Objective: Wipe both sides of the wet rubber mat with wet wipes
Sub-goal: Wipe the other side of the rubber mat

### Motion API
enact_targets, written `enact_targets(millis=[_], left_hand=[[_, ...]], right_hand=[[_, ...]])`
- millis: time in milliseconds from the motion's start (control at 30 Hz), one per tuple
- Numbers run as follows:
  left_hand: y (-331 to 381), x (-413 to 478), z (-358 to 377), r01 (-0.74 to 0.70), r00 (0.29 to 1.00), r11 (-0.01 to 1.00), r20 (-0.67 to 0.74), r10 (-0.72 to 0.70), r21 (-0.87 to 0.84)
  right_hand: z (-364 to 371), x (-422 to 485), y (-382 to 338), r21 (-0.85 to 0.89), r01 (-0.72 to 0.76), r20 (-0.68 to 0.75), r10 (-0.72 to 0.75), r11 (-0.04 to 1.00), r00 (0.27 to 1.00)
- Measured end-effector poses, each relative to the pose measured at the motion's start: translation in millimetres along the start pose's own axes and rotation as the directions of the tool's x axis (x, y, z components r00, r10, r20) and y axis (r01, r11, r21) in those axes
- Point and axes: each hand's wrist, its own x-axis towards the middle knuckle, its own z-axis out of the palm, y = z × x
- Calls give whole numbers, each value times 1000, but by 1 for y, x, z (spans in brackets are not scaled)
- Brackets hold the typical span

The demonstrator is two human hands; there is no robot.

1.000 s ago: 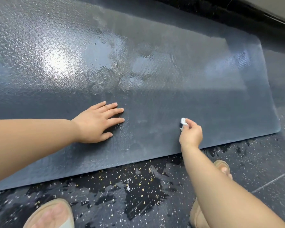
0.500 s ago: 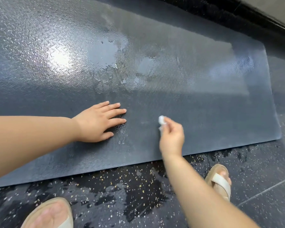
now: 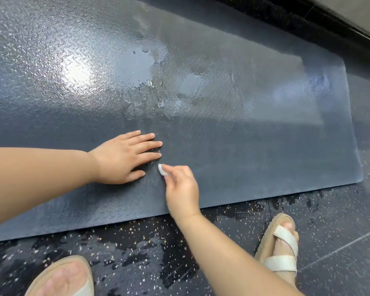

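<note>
Mat [image 3: 244, 146] is lying on the floor [image 3: 201, 242] under your hands: your left hand [image 3: 124, 157] is pressing flat and open, likely pinning it against sliding, while your right hand [image 3: 181, 189] is pinching a wipe [image 3: 162, 170] beside the left fingertips [image 3: 158, 155].

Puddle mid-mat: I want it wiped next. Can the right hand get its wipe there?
Probably yes. Only bare mat lies between the wipe and the puddle, though the left hand rests flat close beside that path; the right hand would skirt its fingers and likely need a forward lean.
</note>
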Motion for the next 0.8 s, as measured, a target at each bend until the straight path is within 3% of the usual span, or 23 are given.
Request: enact_targets(millis=[33,100,200,300,367,433,533,600,633,733,800], left_hand=[[0,0,0,-1,1000,1000,-2,1,-3],[0,0,0,1,1000,1000,-5,-1,-7],[-1,-1,0,-1,1000,1000,-10,1,-11],[-1,-1,-1,-3,1000,1000,-15,3,-10],[-1,-1,-1,-5,1000,1000,-14,5,-3],[0,-1,0,-4,1000,1000,-23,4,-3],[-1,-1,1,-2,999,1000,-36,2,-10],[-1,-1,1,-2,1000,1000,-31,1,-10],[0,-2,1,-1,1000,1000,-28,1,-9],[0,-2,1,1,999,1000,-37,-2,-11],[-1,-2,1,-1,999,1000,-47,1,-12]], right_hand=[[-12,9,2,38,-2,-6,2,999,1000],[-40,35,11,29,-90,-149,93,996,984],[-83,72,36,-16,-282,-371,256,959,892],[-83,75,53,-54,-374,-399,323,926,858],[-55,53,42,-65,-330,-402,278,942,873],[-19,15,20,-45,-191,-332,165,981,929],[22,-44,0,-79,37,-26,-40,996,999],[27,-60,-6,0,24,118,-24,1000,993],[21,-57,-7,63,-25,111,18,998,994],[-19,-20,5,179,-134,-149,161,975,976],[-56,11,26,127,-252,-319,280,959,905]])
